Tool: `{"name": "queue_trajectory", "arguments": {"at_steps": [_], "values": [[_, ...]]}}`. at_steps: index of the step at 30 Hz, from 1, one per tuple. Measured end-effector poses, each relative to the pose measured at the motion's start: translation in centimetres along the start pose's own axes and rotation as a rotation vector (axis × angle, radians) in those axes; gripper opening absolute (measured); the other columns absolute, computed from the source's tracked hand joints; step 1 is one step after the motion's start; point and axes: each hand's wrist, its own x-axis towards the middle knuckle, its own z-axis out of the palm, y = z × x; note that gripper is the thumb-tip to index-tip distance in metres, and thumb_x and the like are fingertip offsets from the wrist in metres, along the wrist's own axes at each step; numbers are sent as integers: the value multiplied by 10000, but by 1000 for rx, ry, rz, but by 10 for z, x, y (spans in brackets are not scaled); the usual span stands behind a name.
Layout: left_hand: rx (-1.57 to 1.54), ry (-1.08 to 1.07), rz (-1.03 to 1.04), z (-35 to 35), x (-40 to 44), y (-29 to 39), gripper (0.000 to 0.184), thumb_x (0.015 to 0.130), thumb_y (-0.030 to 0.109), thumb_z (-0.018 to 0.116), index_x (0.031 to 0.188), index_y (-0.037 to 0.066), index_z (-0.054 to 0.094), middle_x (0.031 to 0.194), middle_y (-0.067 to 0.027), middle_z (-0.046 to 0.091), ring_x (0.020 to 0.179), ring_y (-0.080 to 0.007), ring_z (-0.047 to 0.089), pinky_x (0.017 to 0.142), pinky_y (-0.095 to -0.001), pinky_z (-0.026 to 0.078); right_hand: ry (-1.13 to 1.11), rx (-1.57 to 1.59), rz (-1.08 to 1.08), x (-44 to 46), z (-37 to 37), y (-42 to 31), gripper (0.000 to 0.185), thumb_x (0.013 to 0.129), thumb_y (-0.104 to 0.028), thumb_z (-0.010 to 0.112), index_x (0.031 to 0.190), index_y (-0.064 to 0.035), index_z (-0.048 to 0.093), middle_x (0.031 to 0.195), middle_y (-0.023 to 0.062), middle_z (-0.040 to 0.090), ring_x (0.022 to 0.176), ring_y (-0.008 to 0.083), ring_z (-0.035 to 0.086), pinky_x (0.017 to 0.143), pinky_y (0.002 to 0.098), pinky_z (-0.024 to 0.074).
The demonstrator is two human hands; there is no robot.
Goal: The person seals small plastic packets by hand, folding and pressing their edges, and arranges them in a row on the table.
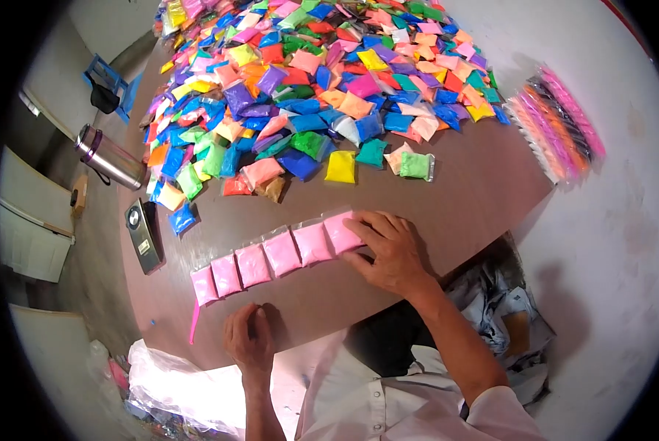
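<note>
A strip of several joined pink packets (282, 251) lies slantwise across the brown table, near its front edge. My right hand (390, 251) is at the strip's right end, thumb and fingers closed on the last packet. A thin pink piece (195, 322) hangs from the left end of the strip. My left hand (249, 339) rests at the table's front edge, below the strip and apart from it, with its fingers curled; nothing shows in it.
A big pile of coloured packets (300, 103) covers the table's far part. A steel flask (113, 158) and a dark phone (143, 237) are at the left edge. Bundled coloured strips (553, 125) lie at the right. Clear plastic (175, 382) is below the table's left front.
</note>
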Motion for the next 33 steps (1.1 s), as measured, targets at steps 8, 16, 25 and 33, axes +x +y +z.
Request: {"name": "queue_trajectory", "arguments": {"at_steps": [8,16,25,33], "values": [[14,28,-36,6,-8,-9,116,924,25,719,1036,-1,703,911,-128,706,780,-239,674,696,-348,532,139,209,54,-6,0,15,427,782,9,588,1200,-42,656,1298,141,632,1217,357,586,1052,475,437],[120,52,-8,11,-9,-10,152,904,17,726,1053,-4,710,933,-120,721,805,-239,691,718,-341,551,295,461,144,-11,3,21,274,818,66,536,1041,3,683,1138,182,693,1094,387,634,960,438,507],[177,109,56,14,-9,-10,113,918,58,724,1019,10,714,898,-68,718,744,-161,648,670,-287,518,381,527,110,-11,6,26,143,837,73,568,935,23,659,949,201,697,908,409,662,811,448,538],[172,66,-11,10,-6,-5,149,905,98,722,1024,9,716,950,-104,734,821,-222,704,758,-336,568,380,544,121,-11,8,28,123,842,65,582,920,17,664,952,201,701,895,398,673,797,437,545]]}}
